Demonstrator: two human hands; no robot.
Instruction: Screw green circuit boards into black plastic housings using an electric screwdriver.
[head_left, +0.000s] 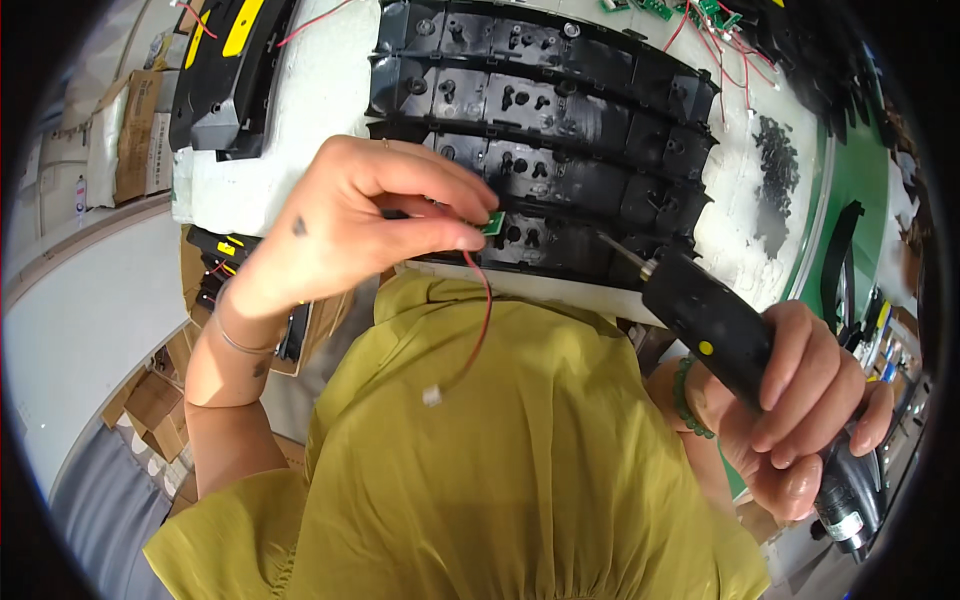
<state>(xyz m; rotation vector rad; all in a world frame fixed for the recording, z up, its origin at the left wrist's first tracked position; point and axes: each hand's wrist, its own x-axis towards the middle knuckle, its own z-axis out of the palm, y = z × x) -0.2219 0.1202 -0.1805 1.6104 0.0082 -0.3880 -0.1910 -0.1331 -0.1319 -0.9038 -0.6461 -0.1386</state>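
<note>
Pinched between the thumb and fingers of my left hand (370, 215) is a small green circuit board (493, 223). A red wire (487, 310) hangs from it, ending in a white connector (432, 396). The board is over the nearest of several black plastic housings (560, 245), which lie in rows; whether it touches cannot be seen. My right hand (810, 400) is wrapped round a black electric screwdriver (710, 320). Its thin metal bit (625, 252) points up and left over the right part of the nearest housing.
A white foam block (330, 90) lies under the housings. Black housings with yellow labels (240, 70) stand at the far left. Small black screws (775, 175) are heaped at the right. Green boards with red wires (715, 20) lie at the far right. Cardboard boxes (150, 410) sit at lower left.
</note>
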